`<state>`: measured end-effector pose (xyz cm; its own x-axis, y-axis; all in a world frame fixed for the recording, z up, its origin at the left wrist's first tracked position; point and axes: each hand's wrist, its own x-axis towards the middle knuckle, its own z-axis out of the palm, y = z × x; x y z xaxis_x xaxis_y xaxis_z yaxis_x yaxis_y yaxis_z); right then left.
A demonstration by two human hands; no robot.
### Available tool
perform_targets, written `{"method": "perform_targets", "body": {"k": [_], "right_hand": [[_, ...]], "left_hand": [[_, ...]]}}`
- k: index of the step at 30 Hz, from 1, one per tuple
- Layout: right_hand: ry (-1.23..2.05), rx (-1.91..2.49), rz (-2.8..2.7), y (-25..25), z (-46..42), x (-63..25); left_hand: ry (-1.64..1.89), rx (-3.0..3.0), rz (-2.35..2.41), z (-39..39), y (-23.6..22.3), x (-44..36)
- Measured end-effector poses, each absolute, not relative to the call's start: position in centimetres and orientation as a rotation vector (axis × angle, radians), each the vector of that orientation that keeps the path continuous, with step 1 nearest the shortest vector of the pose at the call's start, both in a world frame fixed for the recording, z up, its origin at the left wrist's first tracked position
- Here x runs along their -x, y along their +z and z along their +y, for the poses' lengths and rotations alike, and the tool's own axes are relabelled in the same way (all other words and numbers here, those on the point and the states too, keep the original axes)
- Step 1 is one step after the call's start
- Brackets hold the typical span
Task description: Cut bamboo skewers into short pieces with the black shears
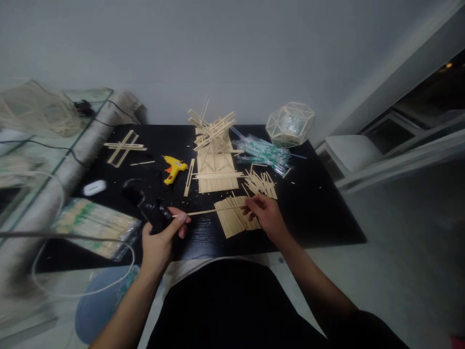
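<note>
My left hand (162,237) pinches one end of a thin wooden stick (207,212) and also grips a black tool (154,213) against the palm. My right hand (265,213) holds the stick's other end between its fingertips. The stick lies level just above a black table (319,203). Under my right hand sits a flat row of short sticks (234,218). Behind it lies a loose heap of cut sticks (259,184), and farther back stands a built stick structure (214,150).
A yellow glue gun (173,169) lies left of the structure. Crossed stick frames (123,147) rest at the far left. Clear wrappers (265,152) and a stick polyhedron (289,123) sit at the back right. A packet of sticks (96,225), a white object (93,187) and cables lie left.
</note>
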<state>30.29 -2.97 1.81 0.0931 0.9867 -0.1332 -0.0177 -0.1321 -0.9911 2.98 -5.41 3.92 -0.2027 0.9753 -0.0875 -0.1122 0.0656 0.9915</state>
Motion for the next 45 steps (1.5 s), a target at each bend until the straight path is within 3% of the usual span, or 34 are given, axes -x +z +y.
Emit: {"method": "perform_targets", "body": {"k": [7, 16, 26, 30, 38, 45], "right_hand": [[0.778, 1.627, -1.708, 1.6, -1.8, -29.7], [0.666, 1.959, -2.314, 2.8, -1.0, -26.8], [0.685, 2.07, -2.341, 3.7, -0.9, -26.1], [0.736, 1.931, -2.178, 4.1, -0.8, -26.1], [1.14, 1.199, -1.791, 5.5, -0.7, -24.4], [1.1, 1.078, -1.805, 3.9, 0.3, -21.5]], "left_hand": [[1.44, -1.007, 1.556, -3.9, 5.9, -1.1], [1.43, -1.075, 1.651, -3.8, 6.2, 0.1], [1.446, -1.108, 1.662, -3.7, 6.7, 0.1], [1.436, -1.212, 1.674, -3.6, 6.5, 0.5], [1.327, -1.673, 1.699, -2.5, 7.9, -0.3], [1.12, -2.067, 1.495, -1.0, 8.5, -1.5]]}}
